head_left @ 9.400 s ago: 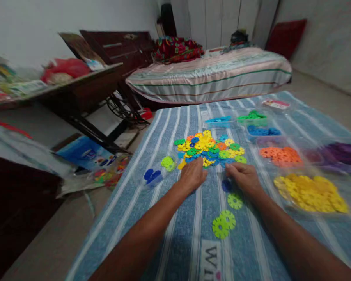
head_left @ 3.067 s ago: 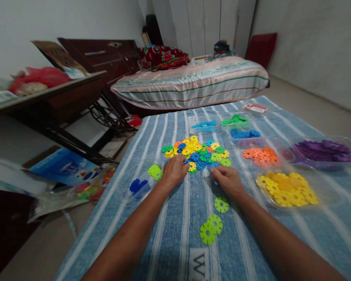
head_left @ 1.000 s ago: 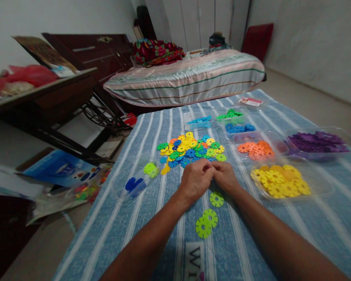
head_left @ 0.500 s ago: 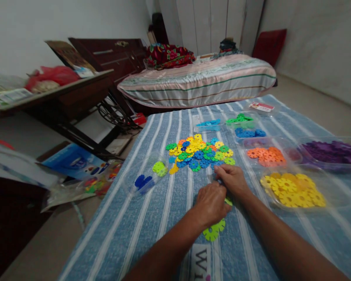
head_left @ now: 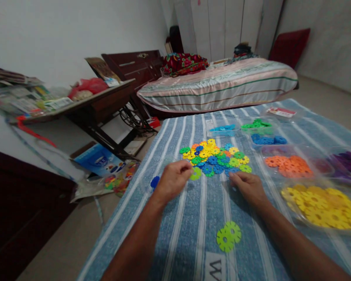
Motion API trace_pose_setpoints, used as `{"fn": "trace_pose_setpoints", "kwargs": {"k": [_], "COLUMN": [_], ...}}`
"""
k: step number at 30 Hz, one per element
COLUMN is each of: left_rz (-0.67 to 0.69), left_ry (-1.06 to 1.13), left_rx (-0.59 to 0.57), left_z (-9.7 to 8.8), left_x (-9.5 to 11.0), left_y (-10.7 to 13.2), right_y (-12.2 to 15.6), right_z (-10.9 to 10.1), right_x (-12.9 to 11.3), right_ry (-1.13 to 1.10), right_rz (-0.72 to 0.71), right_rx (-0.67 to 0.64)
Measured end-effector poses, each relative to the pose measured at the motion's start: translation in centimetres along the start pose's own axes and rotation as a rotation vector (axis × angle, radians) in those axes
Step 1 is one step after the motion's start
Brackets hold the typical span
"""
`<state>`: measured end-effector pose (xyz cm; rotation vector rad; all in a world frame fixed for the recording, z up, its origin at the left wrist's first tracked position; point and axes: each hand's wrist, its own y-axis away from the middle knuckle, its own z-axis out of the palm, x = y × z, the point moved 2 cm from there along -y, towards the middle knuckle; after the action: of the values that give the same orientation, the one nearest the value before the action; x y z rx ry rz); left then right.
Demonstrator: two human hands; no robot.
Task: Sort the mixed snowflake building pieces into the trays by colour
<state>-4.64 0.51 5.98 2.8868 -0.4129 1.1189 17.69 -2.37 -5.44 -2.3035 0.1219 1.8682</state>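
Standing beside the striped cloth (head_left: pixel 184 234), I record a person at work with both bare hands over a mixed heap of discs (head_left: pixel 213 160). The heap, taken as reference, is made up of notched yellow, blue, green and orange discs lying flat or overlapping.

Left hand (head_left: pixel 174 181): positioned just off the near left edge of the heap, raised slightly above the cloth. Its fingers are pinched on the rim of a single lime-green disc (head_left: pixel 195 174).

Right hand (head_left: pixel 250 189): at the near right edge of the heap, fingers curled inward, tips beside or touching the outermost blue pieces. Whether they grasp anything, I cannot tell.

Two lime discs (head_left: pixel 228 236) overlap on the cloth, nearer the person than the heap. Left of the heap, a dark-blue disc (head_left: pixel 155 182) shows partly behind the left hand.

Clear trays (head_left: pixel 323 166) hold sorted stock. Right of the heap: orange discs (head_left: pixel 289 166), with purple pieces (head_left: pixel 349 160) farther out; yellow discs (head_left: pixel 318 203) to its near right. Blue discs (head_left: pixel 269 139) and green pieces (head_left: pixel 256 124) sit to its far right; light-blue pieces (head_left: pixel 224 128) lie just behind it. Well beyond the heap stands a bed (head_left: pixel 219 93).
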Motion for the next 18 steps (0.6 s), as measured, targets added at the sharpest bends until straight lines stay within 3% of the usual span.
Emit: {"fn": "trace_pose_setpoints", "kwargs": {"k": [2,4,6,9,13,18], "left_rz": [-0.064,-0.133,-0.193,-0.255,-0.264,-0.164], "left_ry": [-0.119,-0.222,-0.279,-0.291,-0.401,-0.548], "left_rx": [0.126,0.128,0.076,-0.019,-0.085,0.131], "left_z": [-3.4,-5.3,-5.8,-5.0,-4.3,-5.6], "left_x": [-2.1,-4.3,-6.0,-7.5,-7.5,-5.2], "left_y": [-1.3,-2.3,-2.9,-3.3,-3.7,-3.0], "right_y": [0.0,0.0,0.0,0.0,0.0,-0.1], "right_z": [0.0,0.0,0.0,0.0,-0.1,-0.2], "right_x": [0.0,0.0,0.0,-0.1,-0.2,-0.2], "right_ry": [0.002,0.008,0.008,0.001,0.011,0.029], "right_rz": [-0.007,-0.017,-0.028,-0.037,-0.051,-0.051], "right_rx": [0.002,0.008,0.011,0.011,0.022,0.027]}}
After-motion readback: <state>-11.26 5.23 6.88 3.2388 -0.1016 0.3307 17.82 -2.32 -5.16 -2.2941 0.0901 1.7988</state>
